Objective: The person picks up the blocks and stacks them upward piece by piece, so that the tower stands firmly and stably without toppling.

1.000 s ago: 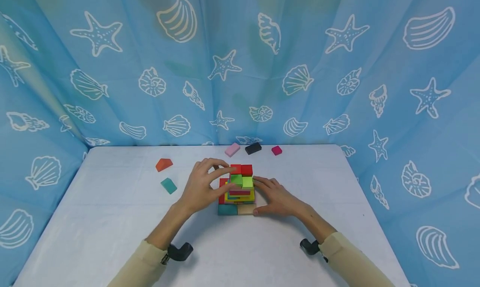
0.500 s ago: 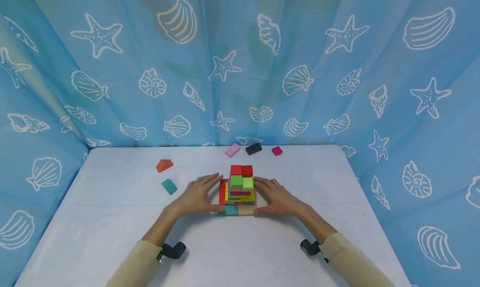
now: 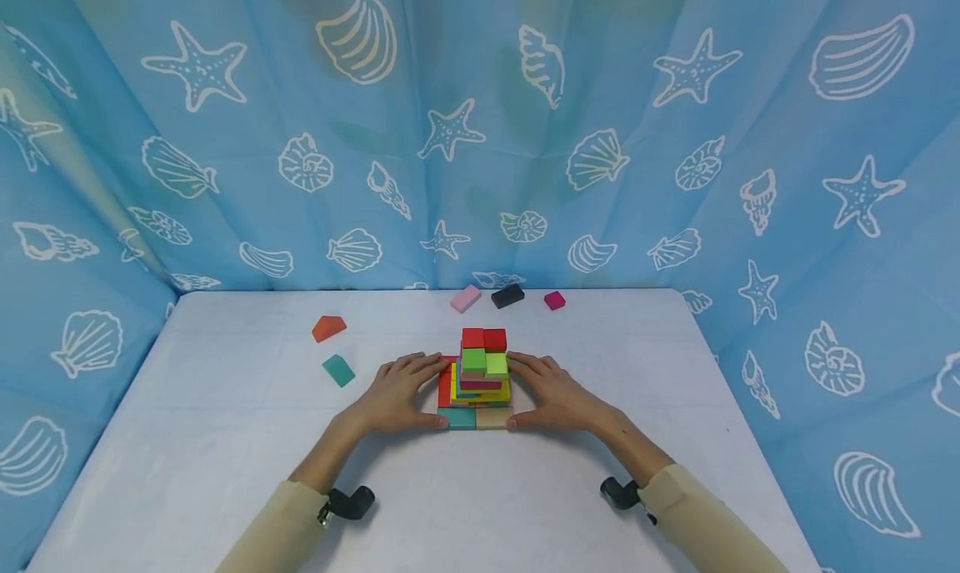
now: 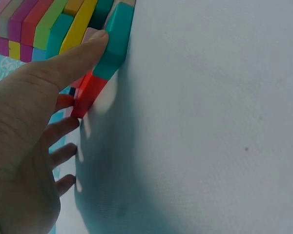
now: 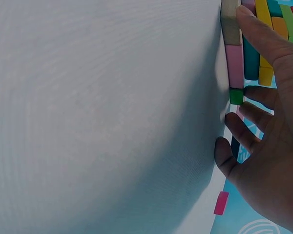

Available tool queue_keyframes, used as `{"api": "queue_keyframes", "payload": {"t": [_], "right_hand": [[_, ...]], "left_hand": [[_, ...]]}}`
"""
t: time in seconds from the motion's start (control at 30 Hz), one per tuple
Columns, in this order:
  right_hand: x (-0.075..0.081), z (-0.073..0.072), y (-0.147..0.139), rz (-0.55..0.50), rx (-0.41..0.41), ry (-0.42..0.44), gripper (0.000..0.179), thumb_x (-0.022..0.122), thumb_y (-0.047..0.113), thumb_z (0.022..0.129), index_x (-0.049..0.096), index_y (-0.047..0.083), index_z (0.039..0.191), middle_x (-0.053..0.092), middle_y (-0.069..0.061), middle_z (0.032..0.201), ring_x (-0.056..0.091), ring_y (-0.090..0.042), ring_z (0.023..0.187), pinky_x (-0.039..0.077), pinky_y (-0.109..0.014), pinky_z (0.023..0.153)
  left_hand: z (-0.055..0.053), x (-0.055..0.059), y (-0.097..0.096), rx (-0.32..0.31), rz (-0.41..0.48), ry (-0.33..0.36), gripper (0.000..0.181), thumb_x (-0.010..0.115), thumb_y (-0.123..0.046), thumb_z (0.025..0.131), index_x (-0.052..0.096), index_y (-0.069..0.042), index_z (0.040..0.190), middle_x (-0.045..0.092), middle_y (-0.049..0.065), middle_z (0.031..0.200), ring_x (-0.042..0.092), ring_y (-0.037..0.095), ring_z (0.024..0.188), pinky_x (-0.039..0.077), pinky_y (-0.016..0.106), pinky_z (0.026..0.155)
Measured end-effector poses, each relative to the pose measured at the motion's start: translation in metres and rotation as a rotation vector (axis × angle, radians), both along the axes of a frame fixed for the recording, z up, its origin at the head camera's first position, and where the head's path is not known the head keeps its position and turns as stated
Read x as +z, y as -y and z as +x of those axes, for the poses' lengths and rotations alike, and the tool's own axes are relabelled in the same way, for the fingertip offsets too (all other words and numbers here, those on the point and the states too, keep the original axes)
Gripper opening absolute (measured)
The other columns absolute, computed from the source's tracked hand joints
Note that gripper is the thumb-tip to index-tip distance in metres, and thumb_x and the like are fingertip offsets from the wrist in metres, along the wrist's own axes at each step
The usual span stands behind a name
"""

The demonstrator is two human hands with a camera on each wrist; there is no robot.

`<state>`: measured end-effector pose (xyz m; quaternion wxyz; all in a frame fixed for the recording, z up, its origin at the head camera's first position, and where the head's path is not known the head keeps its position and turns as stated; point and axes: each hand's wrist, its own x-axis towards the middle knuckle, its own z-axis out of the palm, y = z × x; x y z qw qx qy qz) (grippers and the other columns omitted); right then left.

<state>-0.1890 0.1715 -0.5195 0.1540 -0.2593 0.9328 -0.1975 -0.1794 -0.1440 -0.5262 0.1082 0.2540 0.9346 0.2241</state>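
Observation:
A stepped stack of coloured wooden blocks [image 3: 474, 361] stands on the white table between both hands, with two red blocks [image 3: 483, 339] at its top. My left hand [image 3: 393, 398] lies along the left side of the base. Its thumb touches the teal block [image 4: 118, 39] at the front corner, and the spread fingertips reach the end of the red block [image 4: 90, 92] behind it. Mirroring this, my right hand [image 3: 555, 398] lies along the right side, thumb on the beige block [image 5: 230, 24], forefinger beside a green block [image 5: 236, 96]. The other right fingers are spread and lightly bent.
Loose blocks lie around: an orange one [image 3: 328, 329] and a teal one [image 3: 339, 371] to the left, then pink [image 3: 466, 298], black [image 3: 507, 296] and magenta [image 3: 554, 300] ones along the table's back edge. A blue shell-patterned curtain [image 3: 480, 181] hangs behind.
My left hand has come down from the upper left of the stack to the base's left side, then slightly inward against it. The right hand and the blocks look the same.

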Motion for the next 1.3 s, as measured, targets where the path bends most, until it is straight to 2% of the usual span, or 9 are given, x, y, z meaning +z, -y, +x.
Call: {"api": "queue_keyframes", "payload": {"t": [0.33, 0.53, 0.63, 0.77, 0.87, 0.97, 1.07, 1.17, 1.3], "right_hand": [[-0.002, -0.002, 0.000, -0.006, 0.006, -0.002, 0.102, 0.082, 0.058, 0.075, 0.033, 0.023, 0.158, 0.028, 0.000, 0.164, 0.032, -0.029, 0.144, 0.042, -0.056, 0.108], [0.003, -0.008, -0.009, -0.056, -0.015, 0.069, 0.106, 0.084, 0.058, 0.073, 0.029, 0.028, 0.159, 0.023, 0.000, 0.166, 0.023, -0.032, 0.150, 0.042, -0.058, 0.107], [0.010, -0.024, -0.021, -0.103, -0.062, 0.099, 0.100, 0.083, 0.055, 0.076, 0.032, 0.028, 0.158, 0.026, -0.002, 0.164, 0.028, -0.032, 0.148, 0.044, -0.058, 0.105], [0.018, -0.064, -0.036, -0.166, -0.183, 0.036, 0.077, 0.075, 0.045, 0.089, 0.042, 0.021, 0.154, 0.042, -0.010, 0.155, 0.049, -0.032, 0.132, 0.050, -0.055, 0.099], [0.014, -0.094, -0.048, -0.205, -0.266, -0.052, 0.058, 0.067, 0.031, 0.097, 0.047, 0.012, 0.149, 0.050, -0.015, 0.146, 0.055, -0.035, 0.122, 0.052, -0.053, 0.097], [0.003, -0.114, -0.058, -0.218, -0.312, -0.094, 0.052, 0.060, 0.015, 0.101, 0.045, 0.007, 0.149, 0.049, -0.018, 0.146, 0.054, -0.038, 0.127, 0.048, -0.053, 0.102], [-0.007, -0.126, -0.063, -0.201, -0.331, -0.099, 0.053, 0.056, 0.007, 0.101, 0.043, 0.007, 0.152, 0.047, -0.017, 0.150, 0.048, -0.039, 0.135, 0.041, -0.054, 0.109], [-0.013, -0.131, -0.063, -0.182, -0.334, -0.124, 0.050, 0.055, 0.005, 0.100, 0.047, 0.007, 0.150, 0.050, -0.017, 0.149, 0.046, -0.038, 0.138, 0.039, -0.054, 0.111], [-0.015, -0.132, -0.058, -0.181, -0.375, -0.144, 0.043, 0.062, 0.009, 0.098, 0.057, 0.007, 0.140, 0.058, -0.017, 0.139, 0.053, -0.038, 0.129, 0.043, -0.053, 0.108]], "left_hand": [[0.000, 0.002, -0.001, 0.010, -0.009, 0.009, 0.101, 0.080, -0.059, 0.074, 0.035, -0.026, 0.158, 0.037, 0.004, 0.161, 0.026, 0.033, 0.149, 0.025, 0.063, 0.115], [0.000, -0.004, 0.001, -0.001, 0.000, 0.011, 0.101, 0.079, -0.060, 0.075, 0.032, -0.028, 0.159, 0.036, 0.003, 0.161, 0.026, 0.031, 0.149, 0.025, 0.062, 0.115], [0.000, -0.007, 0.001, -0.009, -0.010, 0.015, 0.102, 0.078, -0.062, 0.075, 0.031, -0.029, 0.159, 0.035, 0.001, 0.162, 0.025, 0.030, 0.150, 0.025, 0.061, 0.116], [-0.001, -0.006, 0.001, 0.002, -0.013, 0.017, 0.102, 0.079, -0.061, 0.075, 0.030, -0.031, 0.159, 0.035, 0.000, 0.162, 0.025, 0.030, 0.150, 0.024, 0.060, 0.116], [-0.001, -0.004, 0.000, 0.008, -0.011, 0.017, 0.102, 0.079, -0.060, 0.075, 0.030, -0.031, 0.159, 0.035, 0.001, 0.162, 0.025, 0.030, 0.150, 0.024, 0.061, 0.116], [-0.001, -0.003, 0.000, 0.004, -0.015, 0.019, 0.102, 0.079, -0.060, 0.075, 0.030, -0.030, 0.159, 0.035, 0.002, 0.162, 0.025, 0.030, 0.150, 0.024, 0.061, 0.116], [0.000, -0.003, 0.000, -0.002, -0.003, 0.021, 0.101, 0.080, -0.059, 0.075, 0.032, -0.028, 0.159, 0.036, 0.003, 0.161, 0.026, 0.032, 0.149, 0.025, 0.062, 0.115], [0.000, -0.003, 0.001, -0.002, -0.010, 0.022, 0.101, 0.079, -0.059, 0.075, 0.031, -0.029, 0.159, 0.036, 0.002, 0.161, 0.025, 0.031, 0.150, 0.025, 0.061, 0.116], [0.000, -0.003, 0.001, -0.001, -0.028, 0.019, 0.102, 0.079, -0.060, 0.076, 0.029, -0.031, 0.160, 0.034, 0.001, 0.162, 0.024, 0.030, 0.150, 0.024, 0.060, 0.117]]}}
